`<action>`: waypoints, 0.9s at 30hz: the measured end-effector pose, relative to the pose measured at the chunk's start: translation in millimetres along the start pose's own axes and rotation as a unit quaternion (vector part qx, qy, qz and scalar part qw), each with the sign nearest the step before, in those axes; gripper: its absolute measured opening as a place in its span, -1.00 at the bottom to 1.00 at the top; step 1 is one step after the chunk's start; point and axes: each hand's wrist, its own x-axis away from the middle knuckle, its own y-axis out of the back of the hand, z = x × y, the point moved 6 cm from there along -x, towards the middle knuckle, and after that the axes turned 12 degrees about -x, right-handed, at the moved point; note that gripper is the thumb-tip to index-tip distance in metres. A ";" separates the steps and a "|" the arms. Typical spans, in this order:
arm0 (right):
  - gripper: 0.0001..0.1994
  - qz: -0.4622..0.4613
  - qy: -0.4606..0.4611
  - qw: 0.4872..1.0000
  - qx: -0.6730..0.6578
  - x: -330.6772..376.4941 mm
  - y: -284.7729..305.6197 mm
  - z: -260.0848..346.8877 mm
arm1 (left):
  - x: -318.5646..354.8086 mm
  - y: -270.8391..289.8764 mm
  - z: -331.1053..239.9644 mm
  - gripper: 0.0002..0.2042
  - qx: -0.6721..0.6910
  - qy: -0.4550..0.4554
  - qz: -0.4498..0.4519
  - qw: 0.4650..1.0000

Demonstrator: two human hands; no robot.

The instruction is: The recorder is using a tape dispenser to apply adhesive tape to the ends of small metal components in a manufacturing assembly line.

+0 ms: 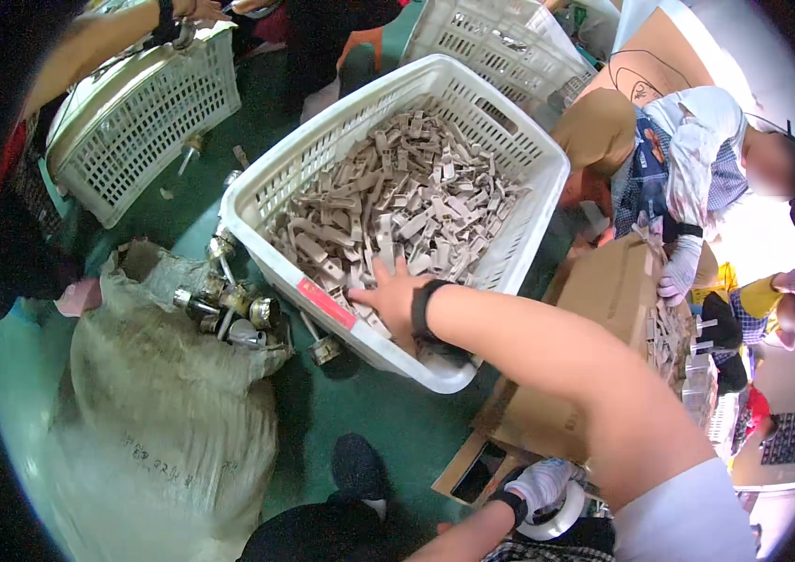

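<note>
Right hand (388, 298), fingers loosely spread, reaches over the near rim of the white basket (257, 187) and rests on the heap of beige plastic parts (407, 201) filling it. Left hand (540, 485), gloved, is low by a tape roll (557, 520); grip unclear. Left of the basket: grey sack (163, 393) spilling metal fittings (229, 304). Second white basket (149, 112) behind. Right: cardboard box (603, 290), a seated person's gloved hand (678, 272) on it. Green floor (360, 412).

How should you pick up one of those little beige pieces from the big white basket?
Probably from above, as the right hand reaches: the basket is open on top and the beige pieces lie loosely heaped. Pinch a top one across its narrow sides.
</note>
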 end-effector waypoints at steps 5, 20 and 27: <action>0.25 -0.069 0.047 0.996 -0.021 -20.9 7.3 -15.5 | -9.6 -61.2 46.2 -0.69 0.275 0.005 -0.171 0.946; -0.42 -0.081 0.096 0.986 -0.113 -26.9 -4.4 -23.2 | -9.9 -44.4 34.4 -0.69 -0.046 0.051 0.031 0.997; -0.40 -0.217 0.145 0.871 -0.417 2.0 42.7 -37.9 | -6.6 -25.9 15.1 -0.61 -0.112 0.025 0.090 0.989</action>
